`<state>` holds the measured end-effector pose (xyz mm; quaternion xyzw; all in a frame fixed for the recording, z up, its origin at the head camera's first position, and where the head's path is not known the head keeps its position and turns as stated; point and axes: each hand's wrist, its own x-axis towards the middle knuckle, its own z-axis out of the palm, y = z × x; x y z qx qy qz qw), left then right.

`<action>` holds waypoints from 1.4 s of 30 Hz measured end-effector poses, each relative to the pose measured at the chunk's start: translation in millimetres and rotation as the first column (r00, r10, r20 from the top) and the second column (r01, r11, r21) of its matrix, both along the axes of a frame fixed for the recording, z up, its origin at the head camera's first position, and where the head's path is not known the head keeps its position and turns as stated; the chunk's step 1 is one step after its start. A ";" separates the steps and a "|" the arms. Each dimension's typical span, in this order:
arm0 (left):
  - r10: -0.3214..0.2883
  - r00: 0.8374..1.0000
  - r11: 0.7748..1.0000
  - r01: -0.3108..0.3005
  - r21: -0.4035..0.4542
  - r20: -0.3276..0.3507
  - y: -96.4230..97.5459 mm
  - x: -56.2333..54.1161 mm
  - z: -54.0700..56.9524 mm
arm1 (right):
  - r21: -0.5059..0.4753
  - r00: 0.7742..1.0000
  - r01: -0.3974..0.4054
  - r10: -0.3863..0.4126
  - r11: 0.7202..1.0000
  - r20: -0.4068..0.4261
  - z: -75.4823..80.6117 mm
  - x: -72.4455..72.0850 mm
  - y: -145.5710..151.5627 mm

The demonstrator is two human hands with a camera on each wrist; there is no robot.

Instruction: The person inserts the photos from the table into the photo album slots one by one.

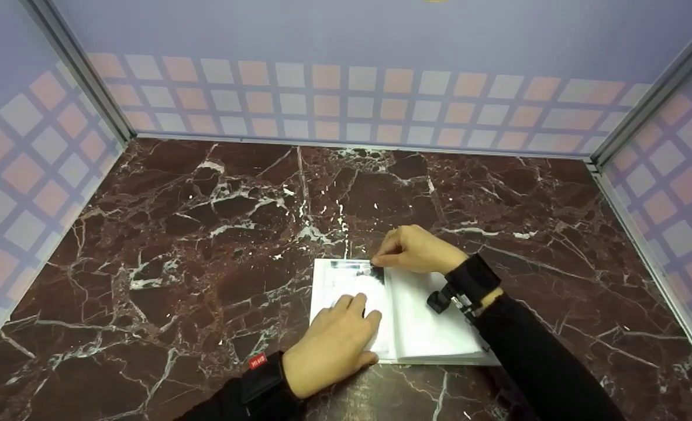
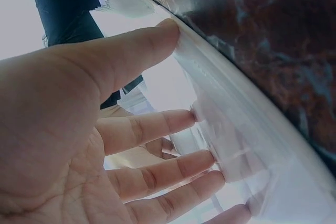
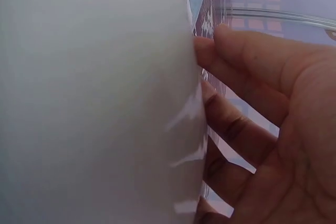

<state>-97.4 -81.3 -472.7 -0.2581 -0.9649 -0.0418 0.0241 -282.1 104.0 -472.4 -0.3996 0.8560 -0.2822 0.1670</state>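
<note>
An album (image 1: 433,327) with clear plastic sleeves lies spread on the table. Its left page (image 1: 317,292) carries a shiny black-and-white photo (image 1: 351,269), partly washed out by glare. My left hand (image 1: 337,342) rests on that page; in the left wrist view its fingertips (image 2: 212,158) touch the clear sleeve (image 2: 247,166) and the thumb lies at the album's edge. At the top of the page near the spine, my right hand (image 1: 419,248) pinches the photo's dark upper corner between thumb and forefinger. The right wrist view shows the other fingers (image 3: 236,129) loosely bent behind a pale page (image 3: 94,98).
The table (image 1: 205,327) is dark red marble with white veins. Panels with pink and white squares stand along its back (image 1: 357,105) and both sides. A black wrist strap with a small camera (image 1: 439,301) sits over the right page.
</note>
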 end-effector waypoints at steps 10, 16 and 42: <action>-0.012 1.000 1.000 0.012 0.001 -0.017 0.0 -0.5 0.3 | 0.025 1.000 0.002 -0.003 1.000 0.027 1.3 2.2 9.8; -0.012 1.000 1.000 0.012 0.007 0.005 -1.6 -2.3 1.4 | 0.075 0.999 0.029 -0.031 0.997 0.024 13.9 18.1 24.2; 0.058 0.992 0.985 -0.076 0.157 0.115 -65.9 -9.2 4.3 | 0.087 0.954 0.039 -0.011 0.995 -0.299 6.9 104.0 74.8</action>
